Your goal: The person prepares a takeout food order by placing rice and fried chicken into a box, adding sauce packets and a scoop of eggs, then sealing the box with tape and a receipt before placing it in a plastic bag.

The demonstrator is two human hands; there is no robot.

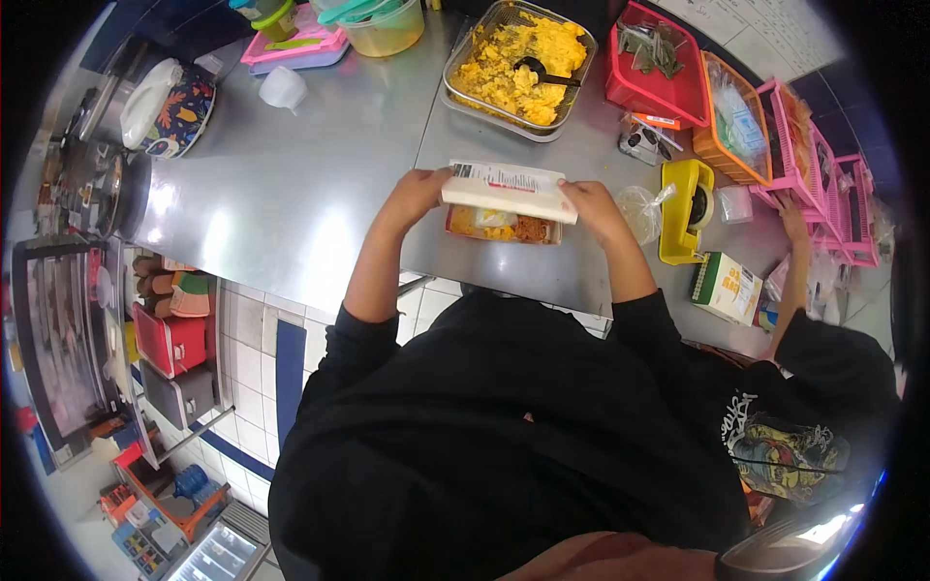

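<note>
My left hand [420, 197] grips the left end of a white cardboard lid [508, 190], and my right hand [590, 205] grips its right end. The lid bears a printed label and tilts over a shallow food box [503, 237]. Yellow food, something whitish and a reddish-brown food show along the box's near side; the rest is hidden by the lid. Beyond my hands, a metal mesh tray [454, 87] holds crumbled yellow food that looks like scrambled egg, with a black spoon [536, 70] lying in it.
On the steel counter [290, 189] stand a red basket [657, 91], an orange basket [734, 163], a yellow tape dispenser [676, 210], a plastic tub [381, 33] and a patterned rice cooker [171, 109]. At right, a co-worker's hand [790, 218] reaches to pink racks [806, 178].
</note>
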